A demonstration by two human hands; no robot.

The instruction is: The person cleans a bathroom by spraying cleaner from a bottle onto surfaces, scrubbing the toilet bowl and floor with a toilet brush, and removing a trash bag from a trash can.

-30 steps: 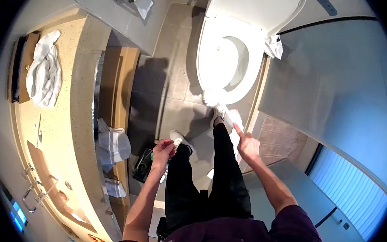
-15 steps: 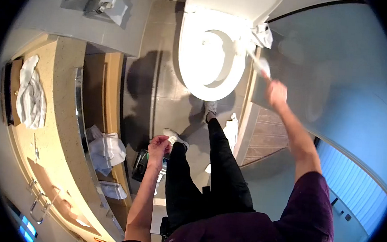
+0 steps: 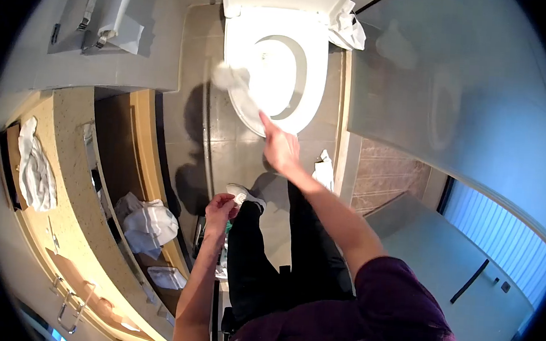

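My right hand [image 3: 281, 148] is closed on the handle of a white toilet brush [image 3: 247, 108], with the forefinger stretched along it. The brush's pale head is blurred, over the left rim of the toilet bowl. The toilet [image 3: 314, 79] has its lid raised and its seat surface is brightly lit. My left hand [image 3: 220, 210] is held low at the left, above a white shoe [image 3: 244, 195], its fingers pinched together; what they hold, if anything, is too small to name.
A counter [image 3: 77, 158] with a crumpled white towel [image 3: 37, 168] runs along the left, above shelves with more towels [image 3: 149, 225]. A toilet roll [image 3: 114, 17] hangs at the upper left. A glass panel [image 3: 440, 99] stands at the right.
My right hand has swung the brush from low at the front, to the bowl's right side, then across to its left rim. The view has shifted right. My left hand stays pinched.
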